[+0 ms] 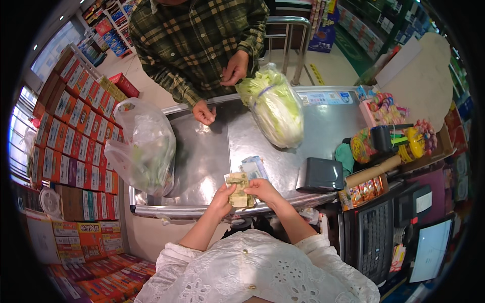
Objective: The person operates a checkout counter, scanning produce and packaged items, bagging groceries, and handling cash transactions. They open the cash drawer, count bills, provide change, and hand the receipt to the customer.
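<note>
Yellowish-green banknotes [238, 197] are pinched between my left hand [221, 199] and my right hand [265, 191] at the near edge of the metal checkout counter [201, 163]. Just beyond them are bluish paper notes [259, 164]; whether these lie on the counter or are partly held, I cannot tell. A napa cabbage [274, 110] in clear plastic, with a purple band around it, lies towards the far side. Left of my hands stands a translucent plastic bag [151, 155] with greens inside.
Across the counter stands a person in a plaid shirt [189, 49], both hands near the far edge. A dark box-shaped device [320, 174], sweets [386, 108], a keyboard [373, 238] and a monitor [432, 248] are on my right. Stacked cartons [75, 132] line the left.
</note>
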